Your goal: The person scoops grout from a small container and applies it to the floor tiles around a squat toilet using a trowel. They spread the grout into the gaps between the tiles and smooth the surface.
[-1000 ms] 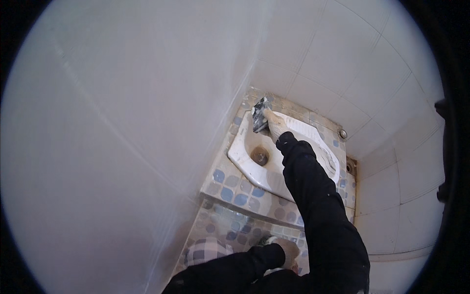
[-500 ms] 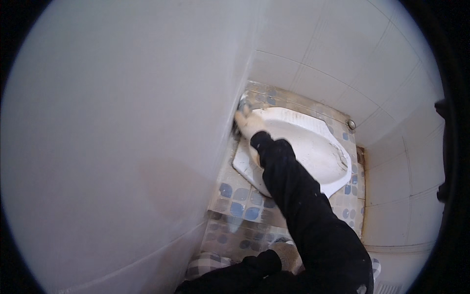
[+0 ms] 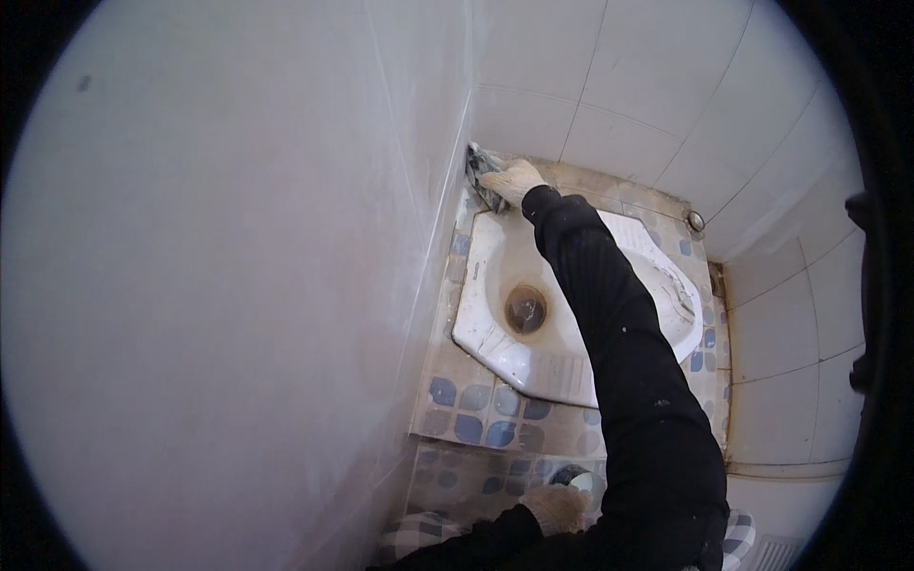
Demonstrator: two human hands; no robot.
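My right hand (image 3: 514, 181), in a pale work glove, reaches to the far left corner of the floor. Its fingers are closed on a crumpled grey-and-black rag (image 3: 486, 178), pressed down where the tiles meet the left wall. Below that arm lies a white squat toilet (image 3: 490, 338) with brown stains round its drain hole (image 3: 526, 309); my black sleeve hides part of the bowl. Close to my body, my left hand (image 3: 555, 507), also gloved, is closed around a round white-and-dark thing (image 3: 574, 476) whose kind I cannot make out.
A smooth pale wall (image 3: 238, 285) rises close on the left. White tiled walls (image 3: 619, 114) stand at the back and right. The patterned floor (image 3: 466, 400) drops at a step edge (image 3: 495, 447) in front of the toilet. A small round metal drain (image 3: 695, 221) sits at the far right.
My right hand has moved with the rag from beside the toilet's left rim farther back into the corner. The drain hole and the round thing in my left hand now show more fully.
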